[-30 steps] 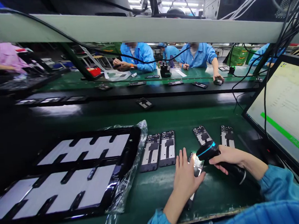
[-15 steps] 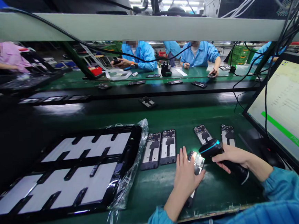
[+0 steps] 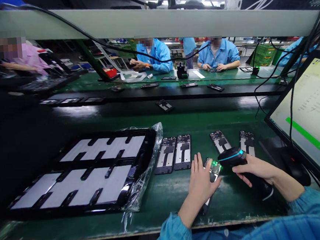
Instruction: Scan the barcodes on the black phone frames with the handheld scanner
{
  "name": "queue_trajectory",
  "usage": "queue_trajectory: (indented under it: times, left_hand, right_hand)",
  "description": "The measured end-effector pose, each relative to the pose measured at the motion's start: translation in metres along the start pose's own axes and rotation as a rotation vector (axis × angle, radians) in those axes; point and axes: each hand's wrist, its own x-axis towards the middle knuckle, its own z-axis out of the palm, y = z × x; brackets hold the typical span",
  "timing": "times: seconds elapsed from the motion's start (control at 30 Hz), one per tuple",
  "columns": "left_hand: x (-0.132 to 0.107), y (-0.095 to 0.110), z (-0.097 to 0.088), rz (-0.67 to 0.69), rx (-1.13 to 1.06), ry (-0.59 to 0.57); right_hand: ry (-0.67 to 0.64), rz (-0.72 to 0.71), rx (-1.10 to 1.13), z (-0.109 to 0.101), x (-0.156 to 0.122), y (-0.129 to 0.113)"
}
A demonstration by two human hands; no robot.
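Note:
My left hand (image 3: pixel 201 181) lies flat, fingers stretched out, pressing on a phone frame (image 3: pixel 214 167) that rests on the green bench mat (image 3: pixel 168 193). My right hand (image 3: pixel 252 169) is wrapped round a black handheld barcode scanner (image 3: pixel 231 157) with a teal ring. The scanner's head points at the top of that frame, which is lit green. Two phone frames (image 3: pixel 174 154) lie side by side left of my left hand. Two more phone frames (image 3: pixel 233 142) lie just beyond the scanner.
A black tray of white-backed parts (image 3: pixel 83 172) in a plastic bag sits at the left. A monitor (image 3: pixel 312 119) with a green bar stands at the right, cables hanging before it. Beyond a dark conveyor belt (image 3: pixel 137 112), people in blue coats work at another bench.
The scan light on the frame has gone from bright white to green. My hands, the scanner and the frame stay almost still; the view has shifted slightly.

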Motion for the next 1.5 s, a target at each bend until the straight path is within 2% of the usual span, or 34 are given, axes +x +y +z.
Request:
queue_trajectory:
  times: [0.47, 0.93, 1.5]
  left_hand:
    - [-0.004, 0.005, 0.012, -0.061, 0.043, 0.025]
    - [-0.01, 0.007, 0.013, -0.09, 0.056, 0.048]
    - [-0.012, 0.012, 0.007, -0.083, 0.072, 0.087]
  right_hand:
    - [0.02, -0.068, 0.032, 0.007, -0.001, 0.011]
    - [0.044, -0.067, 0.024, 0.017, 0.011, 0.019]
    - [0.07, -0.078, 0.172, 0.029, 0.017, 0.033]
